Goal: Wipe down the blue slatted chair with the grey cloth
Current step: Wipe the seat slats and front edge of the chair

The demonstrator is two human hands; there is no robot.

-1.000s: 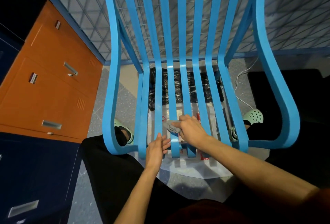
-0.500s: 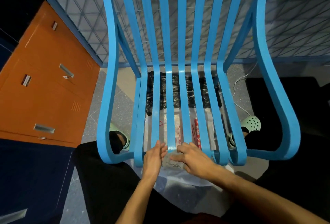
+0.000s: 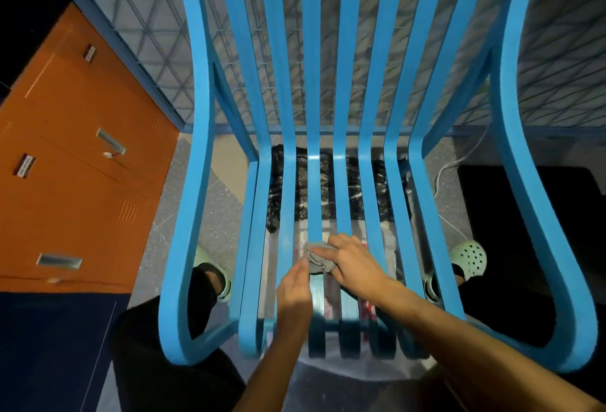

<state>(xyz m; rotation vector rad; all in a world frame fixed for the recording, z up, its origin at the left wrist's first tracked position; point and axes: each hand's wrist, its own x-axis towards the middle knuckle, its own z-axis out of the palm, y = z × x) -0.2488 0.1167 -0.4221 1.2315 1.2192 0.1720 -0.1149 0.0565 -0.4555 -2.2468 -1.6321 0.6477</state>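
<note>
The right hand (image 3: 354, 264) has its grip clamped on the grey cloth (image 3: 316, 260), pressing a middle seat slat of the blue chair (image 3: 313, 83), lower centre. The left hand (image 3: 293, 290) rests alongside, grip apart.

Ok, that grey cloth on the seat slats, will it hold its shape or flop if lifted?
Probably floppy: the grey cloth is bunched in creases in the right hand. Likely light, since fingers alone hold it. It may slide easily on the glossy blue slat.
</note>
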